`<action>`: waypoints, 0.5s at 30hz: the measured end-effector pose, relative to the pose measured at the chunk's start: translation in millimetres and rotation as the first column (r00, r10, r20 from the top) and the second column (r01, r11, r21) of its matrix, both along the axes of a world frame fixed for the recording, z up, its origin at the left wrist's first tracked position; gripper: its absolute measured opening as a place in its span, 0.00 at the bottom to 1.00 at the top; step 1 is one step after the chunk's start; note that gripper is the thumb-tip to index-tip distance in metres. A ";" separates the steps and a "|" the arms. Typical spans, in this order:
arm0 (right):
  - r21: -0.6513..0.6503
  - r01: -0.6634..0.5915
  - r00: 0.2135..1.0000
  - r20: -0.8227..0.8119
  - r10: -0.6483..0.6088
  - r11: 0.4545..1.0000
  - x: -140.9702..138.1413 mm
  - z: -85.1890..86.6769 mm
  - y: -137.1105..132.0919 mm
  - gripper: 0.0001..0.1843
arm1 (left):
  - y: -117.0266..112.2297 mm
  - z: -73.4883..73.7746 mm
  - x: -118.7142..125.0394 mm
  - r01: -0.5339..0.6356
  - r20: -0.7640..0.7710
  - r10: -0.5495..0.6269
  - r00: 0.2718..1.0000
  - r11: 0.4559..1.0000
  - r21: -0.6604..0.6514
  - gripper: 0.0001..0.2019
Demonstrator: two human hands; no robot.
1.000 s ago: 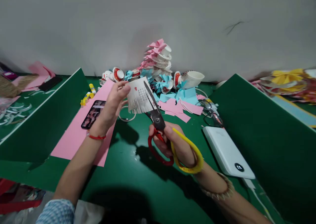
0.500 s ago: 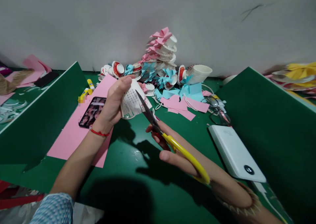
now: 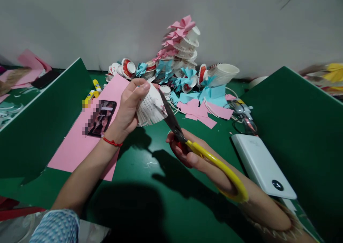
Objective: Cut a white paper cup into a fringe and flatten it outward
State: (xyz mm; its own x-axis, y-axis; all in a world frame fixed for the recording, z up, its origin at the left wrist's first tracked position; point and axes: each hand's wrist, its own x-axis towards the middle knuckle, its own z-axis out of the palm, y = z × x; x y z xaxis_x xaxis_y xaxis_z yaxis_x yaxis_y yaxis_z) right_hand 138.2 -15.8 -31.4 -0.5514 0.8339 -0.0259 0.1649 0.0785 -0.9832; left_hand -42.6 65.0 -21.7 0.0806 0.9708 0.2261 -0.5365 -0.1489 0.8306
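Note:
My left hand is closed around a white paper cup with small printed text. Narrow slits run along the cup's lower edge and form a fringe of strips. In my right hand is a pair of scissors with yellow handles and dark blades, my thumb through one loop. The blades lie at the right side of the cup and reach up to its edge. How far they cut into the paper is hard to see. Part of the cup is hidden behind my left fingers.
Pink paper lies at left under a phone, near yellow glue sticks. Behind are fringed cups with pink and blue bows, stacked cups and paper scraps. Glasses and a power bank lie right, between green partitions.
The scissors have moved from in front of the printed face to the cup's right edge, and their blades point more steeply upward. My left hand keeps the cup, turned slightly. The view shifted a little.

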 end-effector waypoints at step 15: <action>-0.050 0.026 0.999 0.025 -0.024 0.998 0.5 -1.6 0.2 0.37 | 1.0 -6.0 5.0 -0.081 0.117 0.081 0.990 0.997 -0.006 0.10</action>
